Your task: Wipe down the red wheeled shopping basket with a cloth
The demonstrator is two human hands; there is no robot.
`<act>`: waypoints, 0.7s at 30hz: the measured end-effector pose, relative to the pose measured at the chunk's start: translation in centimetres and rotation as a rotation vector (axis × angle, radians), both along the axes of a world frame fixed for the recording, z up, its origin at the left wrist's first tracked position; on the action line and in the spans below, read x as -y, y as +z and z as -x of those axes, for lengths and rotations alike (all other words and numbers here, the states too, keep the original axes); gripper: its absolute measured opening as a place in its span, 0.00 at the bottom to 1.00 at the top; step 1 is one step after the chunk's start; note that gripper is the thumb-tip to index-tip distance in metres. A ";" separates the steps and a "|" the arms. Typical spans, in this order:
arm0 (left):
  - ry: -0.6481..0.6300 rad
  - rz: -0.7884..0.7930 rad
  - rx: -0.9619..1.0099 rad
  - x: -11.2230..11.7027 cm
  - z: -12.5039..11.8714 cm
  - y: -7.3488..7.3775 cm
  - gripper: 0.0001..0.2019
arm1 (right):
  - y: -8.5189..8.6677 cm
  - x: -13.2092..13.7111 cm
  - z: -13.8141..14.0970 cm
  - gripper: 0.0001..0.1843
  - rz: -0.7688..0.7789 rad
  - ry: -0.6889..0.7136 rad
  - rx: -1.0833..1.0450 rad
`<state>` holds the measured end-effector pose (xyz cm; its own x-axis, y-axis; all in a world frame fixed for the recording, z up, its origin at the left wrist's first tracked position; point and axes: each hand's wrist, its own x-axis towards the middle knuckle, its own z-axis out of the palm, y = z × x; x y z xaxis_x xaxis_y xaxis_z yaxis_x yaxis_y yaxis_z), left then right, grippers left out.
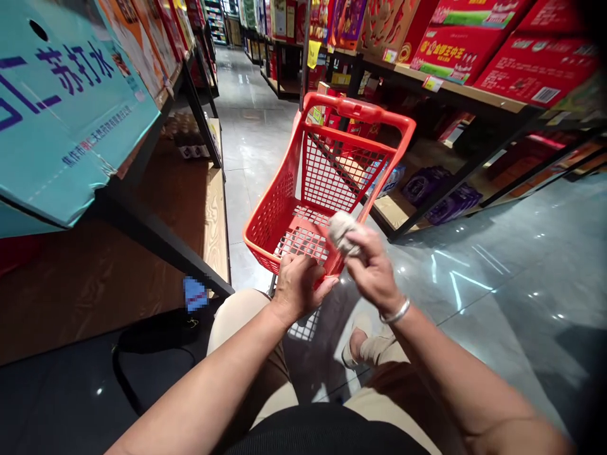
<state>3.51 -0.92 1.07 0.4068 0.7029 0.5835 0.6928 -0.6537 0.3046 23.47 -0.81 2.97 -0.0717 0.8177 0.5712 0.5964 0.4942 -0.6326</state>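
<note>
A red plastic shopping cart point(272, 208) with grid walls stands right before my knees, its handle at the far end. My left hand point(300, 285) is closed on the cart's near rim, fingers curled over the edge and thumb pointing right. In my right hand point(374, 268) is a crumpled greyish-white cloth point(343, 231), bunched in closed fingers. That hand is slightly blurred and hovers at the cart's near right corner; whether the cloth touches the rim I cannot tell. The basket's grid floor shows between the two hands.
On the left stands a shelf point(215, 215) with a black frame and a light-blue carton point(71, 120) on top. Red boxes point(462, 54) fill the right shelf, with purple packs point(441, 193) below. A black strap point(116, 373) lies at lower left. A grey tiled aisle point(241, 95) runs ahead.
</note>
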 end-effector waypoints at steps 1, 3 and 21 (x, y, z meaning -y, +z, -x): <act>-0.001 -0.011 0.028 0.1 0.0 -0.1 0.12 | 0.6 1.0 0.3 0.25 -0.047 0.072 0.145; -0.011 -0.030 0.078 0.4 0.2 -0.1 0.09 | 1.0 2.0 0.6 0.25 -0.140 0.177 0.332; -0.005 -0.060 0.081 1.0 0.4 -0.4 0.19 | 7.2 -19.4 -9.9 0.23 0.052 -0.403 0.537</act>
